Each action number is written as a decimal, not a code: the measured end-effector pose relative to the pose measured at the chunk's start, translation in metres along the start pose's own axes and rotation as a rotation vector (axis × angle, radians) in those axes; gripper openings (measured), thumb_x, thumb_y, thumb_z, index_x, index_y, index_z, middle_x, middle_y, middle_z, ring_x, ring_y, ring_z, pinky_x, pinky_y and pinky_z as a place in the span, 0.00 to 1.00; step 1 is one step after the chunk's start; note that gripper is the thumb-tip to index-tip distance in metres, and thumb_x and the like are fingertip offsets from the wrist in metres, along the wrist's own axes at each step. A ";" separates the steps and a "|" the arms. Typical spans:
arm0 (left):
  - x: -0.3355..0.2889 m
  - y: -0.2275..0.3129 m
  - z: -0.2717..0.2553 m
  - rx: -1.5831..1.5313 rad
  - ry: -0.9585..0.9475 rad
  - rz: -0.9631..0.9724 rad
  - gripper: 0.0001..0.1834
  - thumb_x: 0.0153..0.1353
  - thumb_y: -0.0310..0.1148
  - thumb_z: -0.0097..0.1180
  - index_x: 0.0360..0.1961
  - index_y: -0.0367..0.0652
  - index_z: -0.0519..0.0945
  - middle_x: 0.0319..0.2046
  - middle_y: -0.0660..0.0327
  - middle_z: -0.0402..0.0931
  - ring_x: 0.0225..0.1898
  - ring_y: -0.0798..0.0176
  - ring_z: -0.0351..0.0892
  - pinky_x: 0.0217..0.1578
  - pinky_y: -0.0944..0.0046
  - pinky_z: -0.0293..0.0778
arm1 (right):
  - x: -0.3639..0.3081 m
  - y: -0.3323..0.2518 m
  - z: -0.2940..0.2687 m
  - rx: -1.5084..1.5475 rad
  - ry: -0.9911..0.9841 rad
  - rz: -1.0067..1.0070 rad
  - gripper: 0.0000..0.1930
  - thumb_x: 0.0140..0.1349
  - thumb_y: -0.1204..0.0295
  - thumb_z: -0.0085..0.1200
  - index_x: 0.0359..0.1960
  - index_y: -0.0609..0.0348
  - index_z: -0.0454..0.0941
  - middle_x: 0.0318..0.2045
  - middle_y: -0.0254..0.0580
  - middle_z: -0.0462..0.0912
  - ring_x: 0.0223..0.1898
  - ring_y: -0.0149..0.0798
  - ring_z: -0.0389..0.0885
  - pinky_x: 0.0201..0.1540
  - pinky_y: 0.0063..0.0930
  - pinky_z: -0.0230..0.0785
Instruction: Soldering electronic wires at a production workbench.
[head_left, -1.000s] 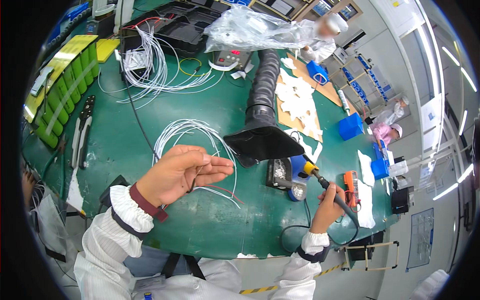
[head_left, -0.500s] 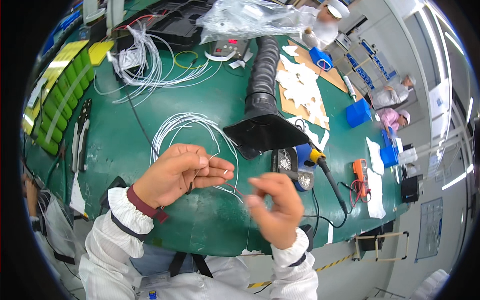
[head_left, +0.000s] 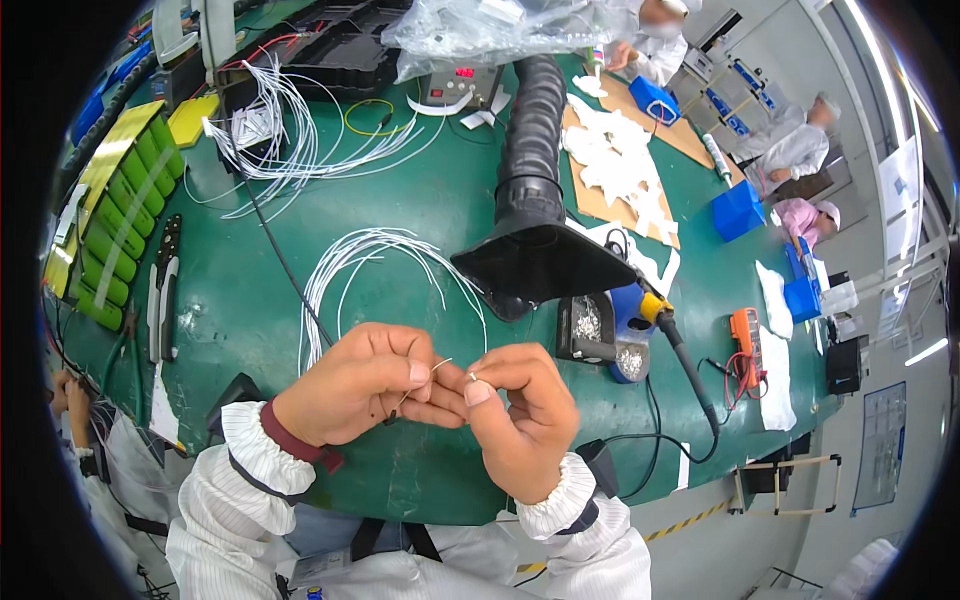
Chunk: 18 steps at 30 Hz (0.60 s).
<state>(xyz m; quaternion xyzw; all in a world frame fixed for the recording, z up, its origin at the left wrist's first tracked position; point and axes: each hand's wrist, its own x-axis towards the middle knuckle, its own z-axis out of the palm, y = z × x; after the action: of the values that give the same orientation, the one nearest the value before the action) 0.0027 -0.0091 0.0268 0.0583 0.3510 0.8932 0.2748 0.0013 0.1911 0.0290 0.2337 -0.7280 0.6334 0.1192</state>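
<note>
My left hand is closed, pinching a thin white wire between thumb and forefinger, its end poking up past the fingertips. Against its outstretched lower fingers, my right hand pinches a tiny white piece, too small to name, between thumb and forefinger. A dark bit of wire or tubing shows beneath the left fingers. Just beyond both hands lies a loose coil of white wires on the green mat, partly hidden by my left hand.
A black fume extractor nozzle hangs right beyond my hands. To its right stand a soldering iron and a tip-cleaner holder. Wire strippers and green bins are at left. An orange multimeter lies at right.
My right hand has come left to meet the left fingers and now pinches the tiny white piece, which lay on my left fingers before. The view has shifted slightly.
</note>
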 end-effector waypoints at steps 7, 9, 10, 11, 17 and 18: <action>0.002 -0.004 -0.001 0.043 0.007 -0.018 0.09 0.69 0.29 0.53 0.30 0.37 0.75 0.53 0.37 0.79 0.55 0.45 0.83 0.57 0.47 0.81 | -0.006 0.007 0.001 0.077 0.058 0.109 0.05 0.60 0.84 0.60 0.32 0.65 0.76 0.36 0.43 0.80 0.31 0.30 0.77 0.33 0.24 0.72; 0.004 -0.004 -0.001 0.040 -0.001 -0.014 0.10 0.69 0.30 0.54 0.30 0.37 0.75 0.53 0.37 0.79 0.54 0.45 0.84 0.57 0.47 0.81 | -0.004 0.006 0.001 0.080 0.065 0.115 0.05 0.60 0.84 0.60 0.32 0.65 0.76 0.36 0.43 0.80 0.31 0.30 0.77 0.34 0.24 0.72; 0.003 -0.004 0.000 0.035 -0.009 -0.009 0.10 0.69 0.30 0.54 0.30 0.37 0.74 0.53 0.37 0.80 0.54 0.45 0.84 0.57 0.47 0.81 | -0.004 0.004 0.002 0.081 0.070 0.121 0.05 0.60 0.84 0.60 0.32 0.65 0.76 0.35 0.43 0.80 0.31 0.30 0.77 0.34 0.24 0.72; 0.003 -0.004 0.002 0.033 -0.009 -0.010 0.10 0.69 0.30 0.54 0.30 0.37 0.74 0.53 0.37 0.80 0.54 0.45 0.84 0.57 0.47 0.81 | -0.004 0.003 0.002 0.080 0.069 0.123 0.05 0.60 0.84 0.60 0.32 0.65 0.76 0.35 0.43 0.80 0.31 0.30 0.77 0.34 0.24 0.72; 0.005 -0.005 0.001 0.099 0.095 0.030 0.10 0.68 0.29 0.51 0.30 0.36 0.72 0.50 0.34 0.80 0.51 0.43 0.86 0.48 0.52 0.86 | -0.003 0.012 0.005 0.093 0.065 0.101 0.04 0.60 0.83 0.61 0.32 0.65 0.77 0.37 0.43 0.81 0.32 0.29 0.78 0.35 0.24 0.72; 0.007 -0.005 0.001 0.134 0.145 0.053 0.09 0.69 0.30 0.51 0.31 0.38 0.72 0.48 0.36 0.82 0.48 0.46 0.88 0.45 0.54 0.87 | -0.002 0.015 0.003 0.089 0.075 0.105 0.03 0.61 0.83 0.61 0.33 0.65 0.78 0.38 0.43 0.81 0.33 0.30 0.78 0.36 0.24 0.72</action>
<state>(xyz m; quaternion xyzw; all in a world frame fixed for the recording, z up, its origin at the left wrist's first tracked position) -0.0005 -0.0019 0.0239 0.0212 0.4273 0.8765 0.2205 -0.0037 0.1898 0.0145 0.1763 -0.7055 0.6788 0.1024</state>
